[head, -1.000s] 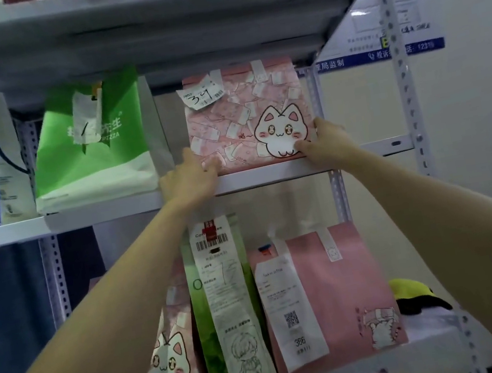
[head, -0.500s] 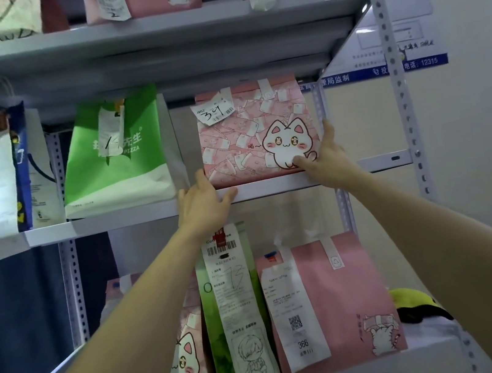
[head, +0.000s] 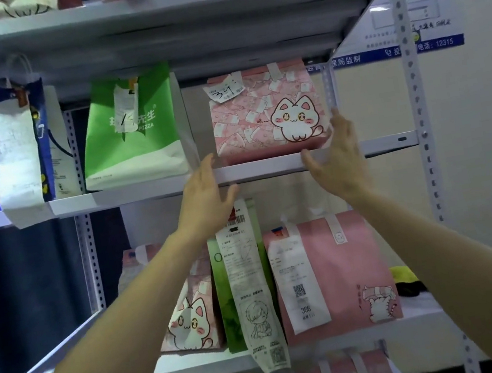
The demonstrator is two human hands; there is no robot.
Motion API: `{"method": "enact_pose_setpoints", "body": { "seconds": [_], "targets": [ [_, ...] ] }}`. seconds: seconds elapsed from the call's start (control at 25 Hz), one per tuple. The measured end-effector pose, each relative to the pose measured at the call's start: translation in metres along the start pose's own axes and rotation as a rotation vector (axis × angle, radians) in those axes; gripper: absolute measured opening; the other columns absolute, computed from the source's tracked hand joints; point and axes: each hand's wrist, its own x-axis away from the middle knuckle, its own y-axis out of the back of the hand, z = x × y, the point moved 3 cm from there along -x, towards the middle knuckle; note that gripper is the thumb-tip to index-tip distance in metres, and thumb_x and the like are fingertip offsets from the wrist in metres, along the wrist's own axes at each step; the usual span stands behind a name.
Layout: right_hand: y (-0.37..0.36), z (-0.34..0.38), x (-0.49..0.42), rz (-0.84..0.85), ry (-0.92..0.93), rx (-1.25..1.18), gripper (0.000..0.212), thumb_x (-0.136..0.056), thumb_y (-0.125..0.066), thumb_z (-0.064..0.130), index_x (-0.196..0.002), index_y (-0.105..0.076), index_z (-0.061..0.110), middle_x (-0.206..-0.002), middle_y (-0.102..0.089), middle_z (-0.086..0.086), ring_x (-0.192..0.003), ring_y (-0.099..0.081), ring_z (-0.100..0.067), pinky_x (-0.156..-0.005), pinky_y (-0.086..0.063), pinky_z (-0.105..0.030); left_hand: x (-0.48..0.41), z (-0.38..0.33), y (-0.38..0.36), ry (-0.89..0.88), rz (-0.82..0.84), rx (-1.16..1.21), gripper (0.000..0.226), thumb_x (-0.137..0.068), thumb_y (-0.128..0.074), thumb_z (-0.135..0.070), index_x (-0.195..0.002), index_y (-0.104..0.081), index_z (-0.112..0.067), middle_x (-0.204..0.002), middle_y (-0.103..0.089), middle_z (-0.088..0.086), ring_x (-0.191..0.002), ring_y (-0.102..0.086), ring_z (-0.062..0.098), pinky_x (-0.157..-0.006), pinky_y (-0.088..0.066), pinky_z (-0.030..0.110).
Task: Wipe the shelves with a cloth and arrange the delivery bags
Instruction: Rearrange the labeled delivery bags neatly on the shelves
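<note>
The left hand (head: 207,197) and right hand (head: 338,155) are flanking the pink cat bag (head: 269,115), both spread open and holding nothing. They seem to be arranging it, and it probably needs a light squaring nudge next.

Middle shelf (head: 142,190): green bag (head: 132,146) and pink cat bag (head: 264,125) stand apart with a narrow slot between them. Left hand (head: 205,199) sits in front of that slot at the shelf lip. Right of pink cat bag there is a bare strip of shelf up to the rear upright (head: 330,85); the right hand (head: 338,158) fills it, fingers spread. Top shelf underside (head: 184,51) is close over both bag tops, so little headroom. Far left is blocked by the blue bag (head: 40,122), its white receipt (head: 17,164) draped over the lip. Lower shelf (head: 202,365) is packed: small cat bag (head: 192,320), slim green bag (head: 226,302) and plain pink bag (head: 347,267) stand side by side, long receipt (head: 252,298) hanging past the edge. Yellow-black item (head: 405,278) sits at the right end.
</note>
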Motion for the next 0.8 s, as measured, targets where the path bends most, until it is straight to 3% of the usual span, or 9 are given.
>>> {"method": "enact_pose_setpoints", "body": {
  "seconds": [0.08,0.12,0.2,0.32,0.4,0.56,0.68,0.72,0.8],
  "targets": [
    [-0.004,0.028,0.041,-0.194,0.134,-0.081,0.069,-0.094,-0.067,0.036,-0.152,-0.037,0.016,-0.138,-0.052,-0.004,-0.123,-0.052,-0.017,-0.105,-0.047,-0.033,0.037,0.011,0.005,-0.055,-0.103,0.038,0.069,-0.105,-0.068,-0.037,-0.164,-0.036,-0.02,-0.16,-0.051,0.001,-0.148,-0.047,0.022,-0.127,-0.037,0.042],
    [-0.015,0.043,0.065,-0.204,0.183,-0.123,0.056,-0.094,-0.066,0.032,-0.144,-0.046,0.014,-0.129,-0.055,-0.002,-0.116,-0.051,-0.012,-0.102,-0.044,-0.024,0.058,0.024,0.007,-0.063,-0.134,0.042,0.063,-0.104,-0.069,-0.034,-0.159,-0.042,-0.021,-0.153,-0.055,-0.001,-0.142,-0.052,0.02,-0.124,-0.04,0.042],
    [-0.044,0.07,0.11,-0.072,0.212,-0.206,0.039,-0.094,-0.066,0.027,-0.13,-0.055,0.013,-0.118,-0.056,0.002,-0.106,-0.051,-0.007,-0.095,-0.044,-0.017,0.098,0.055,0.009,-0.007,-0.151,0.056,0.053,-0.101,-0.072,-0.027,-0.149,-0.051,-0.021,-0.141,-0.06,-0.004,-0.131,-0.057,0.016,-0.118,-0.048,0.045],
    [-0.101,0.107,0.179,0.255,0.154,-0.275,0.026,-0.097,-0.066,0.024,-0.121,-0.058,0.018,-0.112,-0.056,0.006,-0.099,-0.055,-0.009,-0.09,-0.053,-0.027,0.151,0.122,0.023,0.194,-0.19,0.052,0.043,-0.1,-0.075,-0.024,-0.139,-0.058,-0.019,-0.131,-0.062,-0.006,-0.121,-0.059,0.016,-0.11,-0.052,0.048],
    [-0.138,0.122,0.222,0.432,0.098,-0.246,0.024,-0.098,-0.065,0.029,-0.119,-0.055,0.023,-0.111,-0.054,0.009,-0.098,-0.055,-0.01,-0.088,-0.053,-0.03,0.179,0.167,0.034,0.353,-0.166,0.044,0.049,-0.098,-0.078,-0.031,-0.14,-0.057,-0.019,-0.132,-0.06,-0.003,-0.122,-0.058,0.017,-0.111,-0.052,0.049],
    [-0.186,0.126,0.29,0.644,-0.134,-0.134,0.052,-0.101,-0.061,0.038,-0.143,-0.043,0.014,-0.143,-0.049,-0.006,-0.125,-0.056,-0.027,-0.102,-0.051,-0.042,0.212,0.229,0.032,0.583,0.007,0.118,0.079,-0.082,-0.088,-0.041,-0.149,-0.05,-0.021,-0.139,-0.051,-0.005,-0.13,-0.054,0.018,-0.115,-0.05,0.049],
    [-0.205,0.127,0.328,0.681,-0.261,-0.052,0.09,-0.099,-0.063,0.035,-0.166,-0.009,0.009,-0.173,-0.016,-0.014,-0.158,-0.025,-0.032,-0.124,-0.038,-0.047,0.23,0.259,0.016,0.741,0.129,0.254,0.118,-0.073,-0.1,-0.036,-0.166,-0.031,-0.017,-0.161,-0.042,0.005,-0.144,-0.047,0.023,-0.124,-0.042,0.048],
    [-0.209,0.127,0.335,0.673,-0.298,-0.05,0.097,-0.097,-0.064,0.034,-0.168,-0.001,0.011,-0.175,-0.011,-0.013,-0.161,-0.02,-0.032,-0.126,-0.035,-0.048,0.235,0.266,0.01,0.776,0.165,0.291,0.128,-0.069,-0.103,-0.033,-0.169,-0.024,-0.015,-0.166,-0.039,0.008,-0.15,-0.045,0.027,-0.126,-0.04,0.051],
    [-0.216,0.125,0.339,0.636,-0.383,-0.087,0.103,-0.094,-0.068,0.031,-0.167,0.002,0.011,-0.17,-0.023,-0.016,-0.156,-0.03,-0.034,-0.121,-0.04,-0.048,0.24,0.277,0.0,0.816,0.225,0.36,0.143,-0.061,-0.108,-0.032,-0.17,-0.016,-0.014,-0.168,-0.042,0.01,-0.153,-0.045,0.033,-0.126,-0.041,0.056]
  ]
}}
